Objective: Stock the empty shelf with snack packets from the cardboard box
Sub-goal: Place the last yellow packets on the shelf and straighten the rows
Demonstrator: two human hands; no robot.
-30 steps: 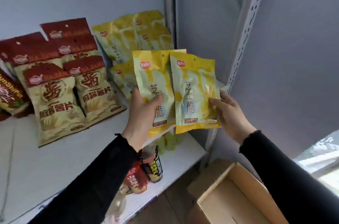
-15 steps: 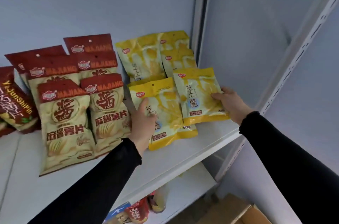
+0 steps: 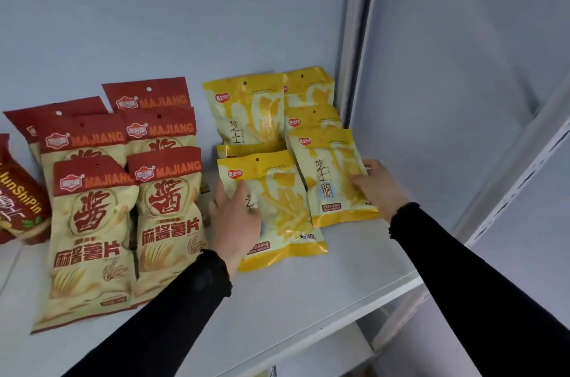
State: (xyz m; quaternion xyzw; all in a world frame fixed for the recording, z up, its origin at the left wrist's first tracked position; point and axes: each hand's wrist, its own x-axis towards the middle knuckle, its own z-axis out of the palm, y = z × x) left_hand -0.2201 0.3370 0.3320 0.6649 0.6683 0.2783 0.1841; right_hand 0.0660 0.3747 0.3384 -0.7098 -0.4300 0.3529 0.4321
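Two yellow snack packets lie at the front of the white shelf (image 3: pixel 308 299). My left hand (image 3: pixel 234 219) grips the left edge of the nearer yellow packet (image 3: pixel 283 207), thumb on top. My right hand (image 3: pixel 377 185) holds the right edge of the other yellow packet (image 3: pixel 331 173), which rests a little further back. Behind them several more yellow packets (image 3: pixel 246 111) lean toward the back wall. The cardboard box is out of view.
Several red-and-cream MAJIANG chip packets (image 3: pixel 166 207) fill the shelf's left half, with a dark red packet (image 3: pixel 18 207) at the far left edge. A white upright (image 3: pixel 354 52) and side panel bound the shelf on the right. A lower shelf (image 3: pixel 324 355) shows below.
Both hands carried the two yellow packets from in front of the shelf onto it and lowered them flat in front of the yellow stack. The view lifted, so the box dropped out of sight.
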